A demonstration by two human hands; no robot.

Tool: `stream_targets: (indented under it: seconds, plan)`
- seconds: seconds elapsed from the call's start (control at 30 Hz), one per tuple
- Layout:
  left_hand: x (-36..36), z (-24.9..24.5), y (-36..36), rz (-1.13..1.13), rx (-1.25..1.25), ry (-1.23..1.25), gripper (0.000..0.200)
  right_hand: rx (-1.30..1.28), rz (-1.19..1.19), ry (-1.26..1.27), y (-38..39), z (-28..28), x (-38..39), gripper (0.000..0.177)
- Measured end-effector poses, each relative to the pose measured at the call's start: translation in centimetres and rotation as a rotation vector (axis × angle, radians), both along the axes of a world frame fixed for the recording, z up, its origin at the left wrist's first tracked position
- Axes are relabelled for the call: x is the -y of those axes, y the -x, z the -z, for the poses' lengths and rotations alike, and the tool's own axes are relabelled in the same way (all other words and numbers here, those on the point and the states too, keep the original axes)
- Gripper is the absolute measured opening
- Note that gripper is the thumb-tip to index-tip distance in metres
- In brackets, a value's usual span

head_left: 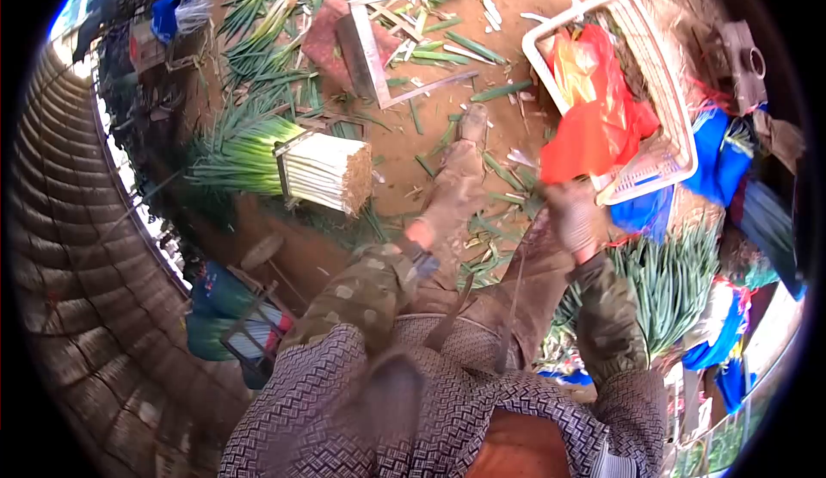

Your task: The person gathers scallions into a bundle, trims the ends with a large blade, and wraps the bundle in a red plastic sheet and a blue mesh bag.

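My right hand (572, 215), in a dirty covering, is closed at the lower edge of a red plastic bag (594, 125). The bag lies partly inside a white plastic basket (688, 138). My left hand (440, 211) is over my lower leg, past a dark band at the wrist; its fingers blend with the brown clothing and cannot be made out. To its left, a thick bundle of green onions (323, 166) lies in a metal frame (282, 164), with trimmed roots facing right.
Loose green onions (258, 26) and cut leaves cover the ground at the top. A metal frame (370, 56) stands beside a reddish cloth. More onions (675, 280) and blue wrapping (710, 155) are at the right. A curved ribbed wall (69, 220) runs along the left.
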State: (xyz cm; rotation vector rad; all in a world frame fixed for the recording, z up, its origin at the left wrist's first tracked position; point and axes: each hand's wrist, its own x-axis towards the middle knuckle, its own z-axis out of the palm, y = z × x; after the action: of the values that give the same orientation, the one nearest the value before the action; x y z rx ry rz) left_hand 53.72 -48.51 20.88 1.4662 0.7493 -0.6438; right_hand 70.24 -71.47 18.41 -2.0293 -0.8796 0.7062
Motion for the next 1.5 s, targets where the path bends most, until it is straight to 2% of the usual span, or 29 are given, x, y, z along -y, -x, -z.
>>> stream_targets:
  seconds: [0.03, 0.07, 0.1, 0.13, 0.2, 0.3, 0.33, 0.37, 0.4, 0.43, 0.5, 0.53, 0.57, 0.6, 0.67, 0.73, 0.77, 0.8, 0.87, 0.9, 0.93, 1.0, 1.03, 1.07, 1.17, 1.27, 1.33, 1.4, 1.5]
  plan:
    - [1.2, 0.7, 0.3, -0.215, -0.033, 0.261, 0.039, 0.123, -0.136, -0.003, 1.2, -2.5, -0.8, 0.038]
    - [2.4, 1.1, 0.3, -0.411, -0.088, 0.486, 0.04, 0.138, -0.232, 0.006, 1.7, -6.2, -2.5, 0.035]
    - [2.9, -2.9, -3.2, -0.358, -0.114, 0.333, 0.039, 0.144, -0.326, 0.016, 1.7, -9.0, -3.6, 0.032]
    - [3.0, -6.5, -4.7, -0.308, -0.13, 0.175, 0.038, 0.135, -0.371, 0.034, 4.1, -9.5, -3.3, 0.032]
    - [2.4, -7.4, -2.8, -0.13, 0.196, -0.467, 0.033, 0.09, -0.423, 0.022, 7.5, -9.8, -3.5, 0.032]
    - [2.0, -4.1, 3.7, -0.321, 0.221, -0.493, 0.029, 0.069, -0.51, 0.007, 8.6, -12.8, -4.7, 0.032]
    - [2.3, -5.9, 3.9, -0.516, 0.207, -0.204, 0.034, 0.047, -0.513, -0.081, 8.9, -12.7, -4.5, 0.031]
    - [2.6, -7.8, 4.1, -0.729, 0.168, 0.062, 0.039, 0.143, -0.589, -0.189, 8.8, -13.0, -4.8, 0.037]
    - [2.2, -14.8, 2.0, -0.874, 0.18, 0.376, 0.048, 0.063, -0.635, -0.234, 8.7, -14.0, -4.7, 0.042]
    - [2.7, -14.9, 3.9, -0.751, 0.479, -0.006, 0.053, 0.059, -0.686, -0.244, 8.5, -14.6, -5.0, 0.039]
    - [5.0, -15.1, 7.6, -0.599, 0.508, 0.003, 0.084, 0.118, -0.794, -0.209, 9.4, -14.4, -4.9, 0.032]
    - [6.3, -14.4, 9.3, -0.526, 0.438, -0.275, 0.078, 0.147, -0.848, -0.194, 9.9, -13.8, -4.7, 0.03]
    - [7.5, -13.5, 11.0, -0.452, 0.332, -0.542, 0.072, 0.225, -1.014, -0.154, 9.5, -15.0, -4.0, 0.031]
    - [9.0, -11.7, 12.3, -0.533, 0.282, -0.559, 0.066, 0.228, -1.057, -0.197, 9.2, -16.0, -3.8, 0.032]
    - [12.3, -6.6, 15.4, -0.748, 0.14, -0.566, 0.05, 0.233, -1.065, -0.197, 8.6, -19.5, -3.6, 0.034]
    - [12.1, -5.9, 15.5, -0.725, 0.053, -0.599, 0.041, 0.263, -1.017, -0.211, 8.5, -21.6, -3.0, 0.033]
    - [11.6, -6.0, 16.1, -0.573, 0.058, -0.651, 0.04, 0.289, -0.967, -0.229, 8.7, -22.0, -2.9, 0.032]
    - [11.1, -6.4, 16.2, -0.466, 0.128, -0.77, 0.039, 0.158, -0.93, -0.183, 8.4, -23.2, -3.0, 0.034]
    - [10.0, -6.7, 16.1, -0.304, 0.335, -1.09, 0.038, 0.186, -0.823, -0.127, 9.0, -25.0, -2.6, 0.034]
    - [8.7, -7.4, 15.3, -0.363, 0.378, -1.098, 0.038, 0.207, -0.765, -0.103, 9.2, -25.3, -3.1, 0.033]
    - [7.4, -8.0, 14.5, -0.421, 0.424, -1.105, 0.038, 0.171, -0.725, -0.186, 9.4, -24.8, -3.4, 0.027]
    - [6.6, -14.7, 12.2, -0.75, 0.271, -0.691, 0.037, 0.132, -0.575, -0.146, 11.3, -25.1, -3.2, 0.023]
    - [6.0, -16.4, 11.8, -0.893, 0.2, -0.477, 0.037, 0.121, -0.496, -0.133, 12.0, -25.4, -3.4, 0.022]
    - [5.2, -14.5, 12.7, -0.876, 0.118, -0.339, 0.037, 0.115, -0.413, -0.13, 12.7, -25.6, -4.3, 0.02]
    - [3.1, -24.7, 13.6, -1.063, 0.168, -0.213, 0.04, 0.071, -0.176, -0.117, 15.3, -25.8, -6.2, 0.015]
    - [0.6, -23.1, 18.4, -0.836, 0.083, -0.427, 0.042, 0.095, -0.328, -0.141, 16.4, -24.1, -7.8, 0.017]
    - [-0.4, -28.2, 20.1, -0.818, 0.158, -0.634, 0.043, 0.274, -0.478, -0.177, 17.0, -24.9, -9.4, 0.013]
    - [-1.1, -30.2, 22.2, -0.825, 0.197, -0.674, 0.046, 0.393, -0.569, -0.167, 17.9, -25.2, -10.3, 0.011]
    - [-1.5, -28.7, 25.3, -0.952, 0.407, -0.629, 0.045, 0.459, -0.602, -0.117, 19.8, -25.8, -11.6, 0.009]
